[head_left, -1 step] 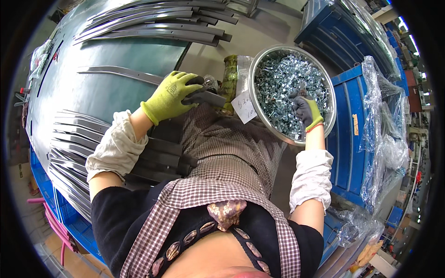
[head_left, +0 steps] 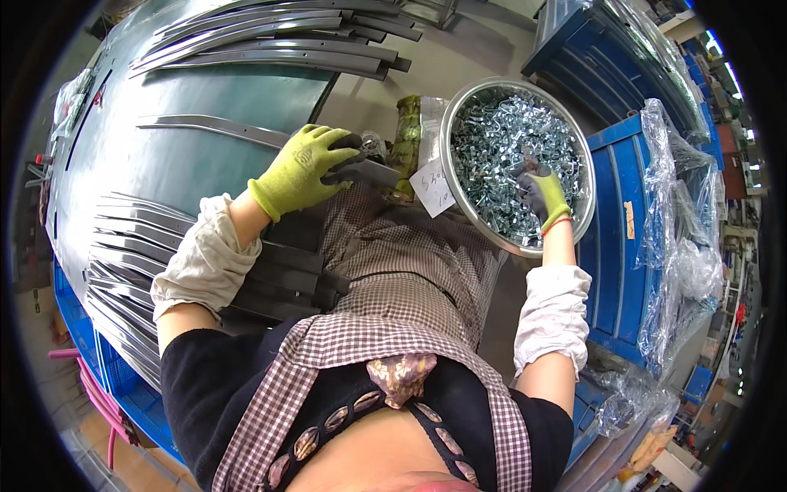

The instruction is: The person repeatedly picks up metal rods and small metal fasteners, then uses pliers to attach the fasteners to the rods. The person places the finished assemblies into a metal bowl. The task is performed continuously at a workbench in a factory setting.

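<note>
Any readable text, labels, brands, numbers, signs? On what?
White paper sheet beside the metal bowl: handwritten characters, not transcribed here.
Left hand's yellow-green glove: printed mark, too small to read.
Tan label on the blue bin: any print is too small to read.

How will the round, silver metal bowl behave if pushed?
The round, silver metal bowl is probably heavy, given the many small, shiny metal pieces inside. Its smooth, metallic sheen suggests it's stiff, perhaps slippery. The pieces might shift, since they lie loose.
</note>
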Action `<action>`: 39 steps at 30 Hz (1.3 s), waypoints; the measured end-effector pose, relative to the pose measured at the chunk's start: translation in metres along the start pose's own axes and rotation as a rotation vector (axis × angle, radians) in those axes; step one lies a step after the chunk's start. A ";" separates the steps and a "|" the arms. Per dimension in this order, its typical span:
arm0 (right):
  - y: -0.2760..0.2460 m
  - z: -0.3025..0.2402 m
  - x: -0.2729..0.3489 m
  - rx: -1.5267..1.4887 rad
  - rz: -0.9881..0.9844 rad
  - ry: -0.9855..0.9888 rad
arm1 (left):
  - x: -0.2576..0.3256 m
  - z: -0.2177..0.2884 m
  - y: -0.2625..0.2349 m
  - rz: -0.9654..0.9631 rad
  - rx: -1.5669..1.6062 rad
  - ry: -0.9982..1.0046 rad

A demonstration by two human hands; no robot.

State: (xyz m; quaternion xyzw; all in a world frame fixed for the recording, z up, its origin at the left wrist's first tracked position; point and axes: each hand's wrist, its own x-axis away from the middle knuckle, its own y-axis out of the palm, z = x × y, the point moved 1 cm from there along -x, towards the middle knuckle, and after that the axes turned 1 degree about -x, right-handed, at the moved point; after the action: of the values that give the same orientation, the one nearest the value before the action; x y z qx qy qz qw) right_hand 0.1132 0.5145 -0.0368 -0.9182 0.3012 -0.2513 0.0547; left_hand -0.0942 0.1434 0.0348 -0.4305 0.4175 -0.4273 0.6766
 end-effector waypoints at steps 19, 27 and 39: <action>0.000 -0.024 0.038 -0.202 -0.225 -0.155 | -0.015 0.043 0.005 -0.050 0.129 0.080; 0.069 -0.036 0.098 -0.712 -0.572 -0.230 | -0.029 0.089 0.012 -0.089 0.284 0.055; 0.156 -0.024 0.152 0.255 -0.239 -0.872 | 0.014 0.067 0.021 -0.324 0.641 -0.377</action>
State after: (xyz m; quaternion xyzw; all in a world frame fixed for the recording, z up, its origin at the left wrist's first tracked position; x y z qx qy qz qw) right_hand 0.1244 0.3011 0.0101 -0.9524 0.1088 0.1182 0.2592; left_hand -0.0231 0.1505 0.0311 -0.3289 0.0584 -0.5505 0.7651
